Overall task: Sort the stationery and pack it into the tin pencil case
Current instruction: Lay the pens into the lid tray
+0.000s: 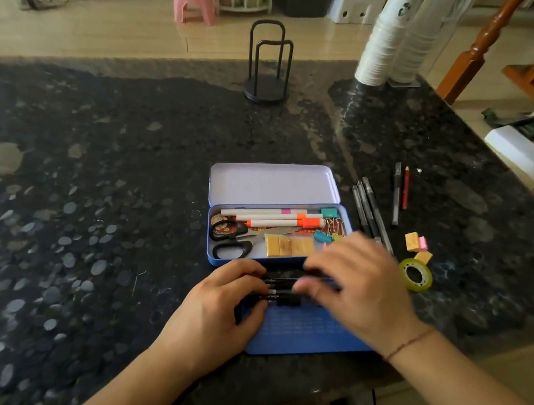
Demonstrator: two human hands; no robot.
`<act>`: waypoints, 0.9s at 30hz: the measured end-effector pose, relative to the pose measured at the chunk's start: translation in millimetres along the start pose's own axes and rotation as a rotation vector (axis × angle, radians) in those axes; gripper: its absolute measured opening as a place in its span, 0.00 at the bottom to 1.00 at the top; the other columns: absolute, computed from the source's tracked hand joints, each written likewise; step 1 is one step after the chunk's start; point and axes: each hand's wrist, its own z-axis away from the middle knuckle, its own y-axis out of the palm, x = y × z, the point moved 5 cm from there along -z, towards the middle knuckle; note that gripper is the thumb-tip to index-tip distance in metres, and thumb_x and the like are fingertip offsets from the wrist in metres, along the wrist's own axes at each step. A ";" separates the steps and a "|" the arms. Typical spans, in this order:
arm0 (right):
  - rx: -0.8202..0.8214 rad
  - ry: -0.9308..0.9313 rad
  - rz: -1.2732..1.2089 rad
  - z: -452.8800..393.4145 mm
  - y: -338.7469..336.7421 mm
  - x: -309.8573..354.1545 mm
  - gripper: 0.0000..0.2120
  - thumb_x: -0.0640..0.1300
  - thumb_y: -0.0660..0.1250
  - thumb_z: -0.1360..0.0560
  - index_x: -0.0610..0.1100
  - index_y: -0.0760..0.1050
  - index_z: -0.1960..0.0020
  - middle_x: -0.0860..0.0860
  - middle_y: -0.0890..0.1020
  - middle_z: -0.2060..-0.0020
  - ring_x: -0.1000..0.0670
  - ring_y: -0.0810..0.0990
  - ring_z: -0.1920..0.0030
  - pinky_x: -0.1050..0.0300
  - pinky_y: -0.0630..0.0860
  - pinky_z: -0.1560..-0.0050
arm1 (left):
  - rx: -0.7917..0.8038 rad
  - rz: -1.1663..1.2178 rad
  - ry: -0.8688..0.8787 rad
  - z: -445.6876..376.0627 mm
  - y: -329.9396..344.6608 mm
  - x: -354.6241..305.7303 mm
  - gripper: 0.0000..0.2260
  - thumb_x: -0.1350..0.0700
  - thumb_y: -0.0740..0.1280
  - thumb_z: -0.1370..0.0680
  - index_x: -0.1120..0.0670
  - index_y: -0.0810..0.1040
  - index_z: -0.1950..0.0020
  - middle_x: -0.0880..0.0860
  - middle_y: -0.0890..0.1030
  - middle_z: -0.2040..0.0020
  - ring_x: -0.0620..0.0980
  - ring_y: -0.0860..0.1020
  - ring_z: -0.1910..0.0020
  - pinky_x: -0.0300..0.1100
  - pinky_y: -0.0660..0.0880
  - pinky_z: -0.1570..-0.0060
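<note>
A person's left hand [221, 303] and right hand [355, 285], fingers curled, grip a bundle of black pens [284, 286] above a blue lower tray [305, 333]; at 12 o'clock the open tin pencil case [236, 260] holds scissors [231, 237], markers [273, 219], erasers [288, 246]; at 2 o'clock lie loose pens [370, 210], a tape roll [416, 275]

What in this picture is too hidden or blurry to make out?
All in the head view:
- Black pens: both the left hand and the blurred right hand cover them, so their number is unclear.
- Blue tin tray near the person: hands hide much of it, and its printed text is too small to read.
- Binder clips: partly behind the right hand.
- Paper cup stack: top cut off by the frame edge.
</note>
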 end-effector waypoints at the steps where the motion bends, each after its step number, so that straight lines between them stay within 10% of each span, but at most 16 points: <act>1: -0.036 0.133 0.028 0.6 -13.1 -14.6 0.12 0.56 0.69 0.27 0.48 0.80 0.56 0.56 0.78 0.64 0.53 0.74 0.61 0.59 0.68 0.65 | 0.000 -0.003 -0.001 0.1 0.1 0.1 0.07 0.59 0.74 0.27 0.53 0.82 0.50 0.46 0.78 0.43 0.41 0.78 0.45 0.40 0.78 0.47; 6: 0.178 0.706 0.266 15.7 -32.7 -71.2 0.09 0.57 0.68 0.27 0.54 0.78 0.61 0.59 0.74 0.68 0.56 0.73 0.66 0.63 0.63 0.72 | -0.007 -0.016 0.009 1.2 0.6 -1.0 0.06 0.59 0.73 0.27 0.54 0.83 0.51 0.47 0.79 0.42 0.42 0.78 0.44 0.40 0.79 0.48; 15: 0.337 0.823 0.452 8.3 -20.5 -77.5 0.19 0.60 0.67 0.28 0.50 0.76 0.72 0.54 0.76 0.77 0.53 0.75 0.74 0.61 0.72 0.72 | -0.017 -0.016 -0.025 0.5 -1.2 -0.5 0.06 0.59 0.75 0.28 0.54 0.83 0.52 0.48 0.79 0.43 0.41 0.78 0.45 0.35 0.77 0.46; 24: -0.055 0.295 0.243 40.4 -84.0 -59.0 0.13 0.51 0.62 0.22 0.46 0.82 0.53 0.53 0.80 0.64 0.53 0.76 0.64 0.58 0.73 0.71 | -0.025 0.004 -0.025 -0.6 -2.5 -0.2 0.05 0.60 0.75 0.29 0.55 0.80 0.56 0.47 0.79 0.44 0.40 0.78 0.46 0.32 0.76 0.47; 27: 0.067 0.121 0.067 74.4 -66.5 -58.0 0.20 0.56 0.56 0.21 0.46 0.83 0.51 0.55 0.81 0.60 0.55 0.78 0.61 0.57 0.79 0.66 | -0.022 0.019 -0.027 -0.3 -2.6 0.7 0.06 0.61 0.75 0.30 0.55 0.79 0.58 0.46 0.79 0.44 0.39 0.77 0.46 0.30 0.76 0.48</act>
